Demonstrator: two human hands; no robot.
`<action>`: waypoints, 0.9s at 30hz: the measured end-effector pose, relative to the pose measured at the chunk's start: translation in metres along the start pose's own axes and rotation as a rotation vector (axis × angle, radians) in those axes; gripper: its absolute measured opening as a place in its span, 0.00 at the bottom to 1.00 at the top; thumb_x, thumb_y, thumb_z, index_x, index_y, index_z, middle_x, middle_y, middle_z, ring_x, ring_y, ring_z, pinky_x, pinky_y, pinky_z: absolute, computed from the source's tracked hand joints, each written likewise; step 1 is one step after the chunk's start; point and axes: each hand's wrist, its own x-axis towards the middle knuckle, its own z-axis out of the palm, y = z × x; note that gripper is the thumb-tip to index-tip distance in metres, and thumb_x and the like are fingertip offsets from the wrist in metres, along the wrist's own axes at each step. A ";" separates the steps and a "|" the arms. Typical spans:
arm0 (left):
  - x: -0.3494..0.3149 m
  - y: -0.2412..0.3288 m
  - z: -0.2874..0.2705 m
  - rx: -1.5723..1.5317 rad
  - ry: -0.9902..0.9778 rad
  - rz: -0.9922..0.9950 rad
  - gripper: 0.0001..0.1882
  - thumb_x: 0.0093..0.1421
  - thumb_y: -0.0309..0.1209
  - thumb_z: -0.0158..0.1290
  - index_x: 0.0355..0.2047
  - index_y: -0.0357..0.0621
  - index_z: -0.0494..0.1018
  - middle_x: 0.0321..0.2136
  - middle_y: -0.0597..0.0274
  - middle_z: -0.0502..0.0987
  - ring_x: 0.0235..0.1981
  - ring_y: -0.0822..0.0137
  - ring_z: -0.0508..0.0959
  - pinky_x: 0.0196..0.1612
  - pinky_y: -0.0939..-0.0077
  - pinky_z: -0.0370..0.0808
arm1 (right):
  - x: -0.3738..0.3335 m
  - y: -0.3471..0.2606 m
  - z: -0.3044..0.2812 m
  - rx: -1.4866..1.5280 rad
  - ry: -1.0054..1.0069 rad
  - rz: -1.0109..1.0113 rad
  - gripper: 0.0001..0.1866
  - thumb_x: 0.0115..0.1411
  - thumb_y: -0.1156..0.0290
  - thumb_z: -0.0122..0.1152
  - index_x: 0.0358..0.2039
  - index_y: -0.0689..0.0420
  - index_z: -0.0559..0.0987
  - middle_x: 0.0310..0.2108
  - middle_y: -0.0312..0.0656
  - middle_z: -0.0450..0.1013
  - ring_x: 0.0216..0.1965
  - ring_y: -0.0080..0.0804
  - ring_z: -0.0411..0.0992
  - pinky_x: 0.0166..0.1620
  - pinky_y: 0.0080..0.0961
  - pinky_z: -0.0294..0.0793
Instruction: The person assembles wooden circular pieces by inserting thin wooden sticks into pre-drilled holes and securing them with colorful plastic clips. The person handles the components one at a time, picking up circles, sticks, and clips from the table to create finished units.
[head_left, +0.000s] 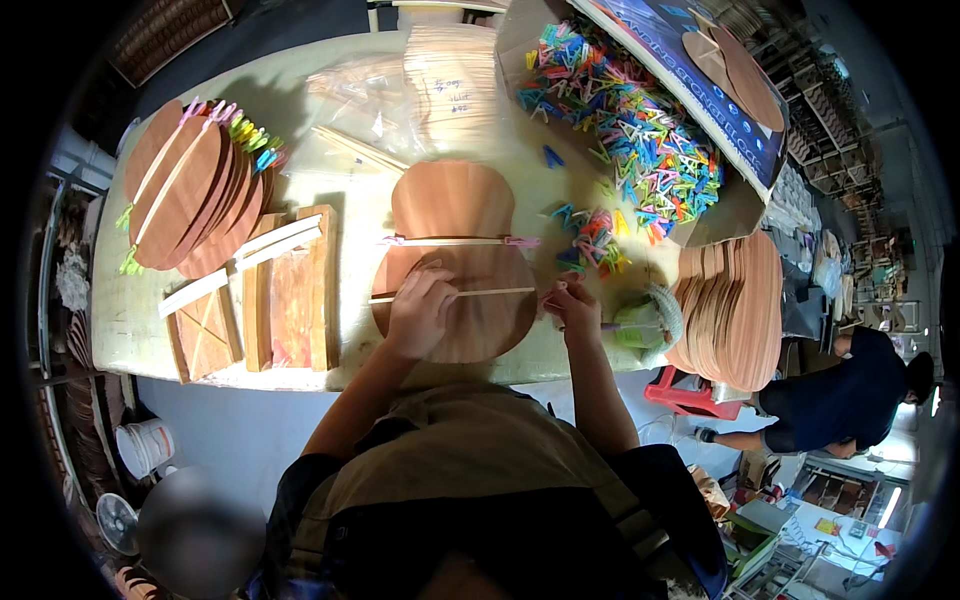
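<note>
A guitar-shaped wooden plate (480, 335) lies flat on the table in front of me. Across its narrow waist runs a thin wooden strip (465, 241), with a pink clothespin (522, 241) at its right end and another pink clothespin (394, 240) at its left. A second thin strip (505, 291) crosses the wide lower part. My left hand (421, 308) is closed over this strip, fingers pressing it against the plate. Just off the strip's right end, my right hand (572, 306) pinches a small pinkish clothespin, mostly hidden by the fingers.
Loose clothespins (597, 240) lie right of the plate, below a large box of clothespins (650, 150). A green container (640, 325) and stacked wooden plates (730, 310) stand right. Left are clipped plates (180, 200) and a wooden frame (290, 300); bundled strips (452, 85) lie behind.
</note>
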 end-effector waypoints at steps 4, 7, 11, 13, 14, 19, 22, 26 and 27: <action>0.001 -0.007 0.009 0.026 -0.074 -0.009 0.04 0.48 0.21 0.53 0.24 0.40 0.70 0.35 0.56 0.72 0.45 0.52 0.72 0.48 0.61 0.68 | -0.007 0.004 -0.014 0.486 -0.023 0.153 0.04 0.60 0.74 0.52 0.32 0.60 0.74 0.31 0.44 0.74 0.33 0.36 0.75 0.36 0.30 0.77; -0.004 -0.013 0.015 0.020 -0.110 -0.021 0.03 0.48 0.21 0.53 0.25 0.41 0.70 0.36 0.57 0.72 0.48 0.52 0.70 0.51 0.59 0.67 | -0.014 0.003 -0.006 0.584 -0.009 0.185 0.04 0.59 0.74 0.53 0.29 0.60 0.75 0.30 0.43 0.74 0.33 0.34 0.75 0.38 0.30 0.77; -0.004 -0.013 0.016 0.024 -0.114 -0.020 0.03 0.49 0.22 0.52 0.25 0.42 0.70 0.37 0.57 0.72 0.50 0.53 0.70 0.53 0.57 0.65 | -0.031 -0.002 0.021 0.633 -0.017 0.134 0.05 0.61 0.72 0.51 0.31 0.59 0.74 0.31 0.42 0.74 0.33 0.34 0.75 0.37 0.28 0.77; -0.004 -0.014 0.015 0.024 -0.116 -0.021 0.03 0.49 0.22 0.52 0.25 0.42 0.70 0.37 0.58 0.72 0.50 0.53 0.70 0.54 0.57 0.64 | -0.035 -0.013 0.022 0.551 -0.053 0.178 0.09 0.62 0.67 0.50 0.36 0.59 0.73 0.33 0.43 0.73 0.34 0.35 0.74 0.38 0.29 0.76; -0.003 -0.014 0.015 0.017 -0.117 -0.024 0.03 0.49 0.22 0.52 0.25 0.42 0.70 0.37 0.58 0.72 0.50 0.53 0.70 0.54 0.57 0.64 | -0.035 -0.018 0.019 0.506 -0.068 0.197 0.12 0.62 0.65 0.49 0.39 0.60 0.72 0.34 0.43 0.73 0.35 0.35 0.74 0.38 0.29 0.75; -0.005 -0.016 0.016 0.004 -0.103 -0.025 0.03 0.49 0.21 0.51 0.24 0.43 0.69 0.37 0.59 0.72 0.50 0.53 0.70 0.54 0.57 0.64 | 0.012 -0.039 0.011 -0.643 0.286 -0.072 0.21 0.56 0.56 0.56 0.43 0.59 0.69 0.35 0.48 0.71 0.36 0.45 0.73 0.38 0.36 0.74; -0.004 -0.015 0.014 -0.001 -0.105 -0.027 0.03 0.49 0.21 0.52 0.24 0.42 0.70 0.37 0.58 0.72 0.50 0.53 0.70 0.54 0.57 0.65 | 0.034 -0.045 0.031 -1.134 0.455 -0.216 0.23 0.53 0.56 0.58 0.44 0.57 0.68 0.40 0.52 0.68 0.35 0.52 0.72 0.38 0.41 0.73; -0.002 -0.013 0.012 0.001 -0.092 -0.016 0.03 0.49 0.21 0.52 0.24 0.41 0.70 0.37 0.58 0.72 0.49 0.53 0.70 0.54 0.58 0.65 | 0.072 -0.034 0.020 -1.385 0.290 -0.210 0.23 0.52 0.58 0.57 0.46 0.54 0.65 0.45 0.54 0.64 0.36 0.56 0.71 0.38 0.46 0.73; -0.004 -0.014 0.012 0.002 -0.083 -0.016 0.04 0.48 0.20 0.52 0.24 0.42 0.69 0.37 0.58 0.72 0.49 0.53 0.70 0.54 0.59 0.65 | 0.073 -0.035 0.020 -1.352 0.300 -0.257 0.22 0.53 0.60 0.56 0.46 0.54 0.66 0.45 0.54 0.64 0.36 0.57 0.71 0.39 0.46 0.73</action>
